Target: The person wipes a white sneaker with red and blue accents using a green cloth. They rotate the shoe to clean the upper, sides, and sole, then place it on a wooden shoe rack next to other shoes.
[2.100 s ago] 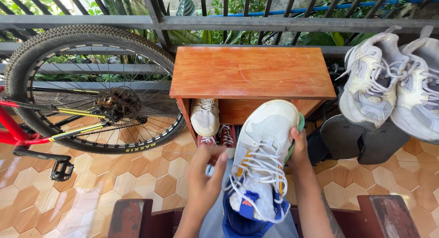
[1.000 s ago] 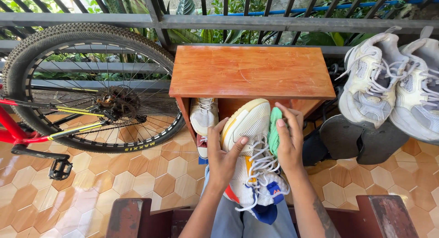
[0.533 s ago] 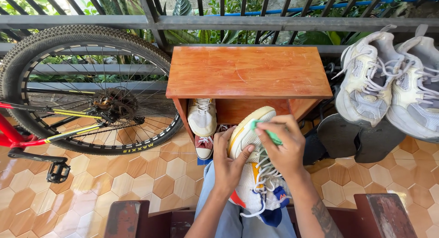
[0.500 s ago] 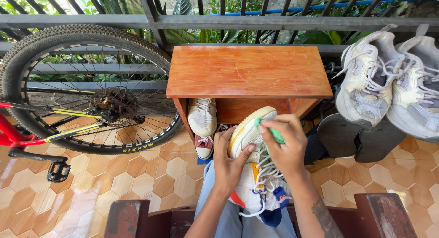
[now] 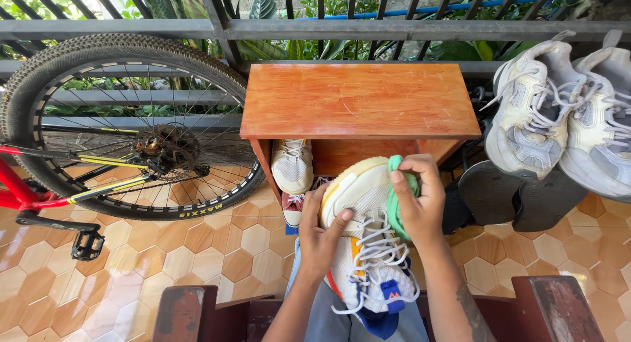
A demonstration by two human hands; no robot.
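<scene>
Head view, single entry. Item one: white mesh sneaker with cream sole, white laces, orange and blue trim, resting on my lap, toe pointing away toward the shelf, heel nearest me. My left hand cups the sneaker's left side, thumb laid across the toe mesh, fingers wrapped under the sole edge; grip clenched on the shoe. My right hand is clenched around item two, a small green cloth, bunched between fingers and thumb and pressed against the right side of the toe.

Item three: orange-brown varnished wooden shoe shelf, standing against the fence just beyond the sneaker's toe. In its left compartment, one cream knit sneaker stands toe-down; beneath it, a red-and-white shoe shows partly, on the floor at the shelf's lower left corner.

Item four: pair of worn grey-white running shoes, hung on the fence at the right, touching one another. Below them, two dark flat slippers.

Item five: red-framed bicycle, rear wheel with knobbly black tyre, leaning along the grey metal fence left of the shelf, black pedal near the floor.

Floor: hexagonal orange and cream tiles. Dark wooden bench arms at the bottom edge, either side of my legs.
</scene>
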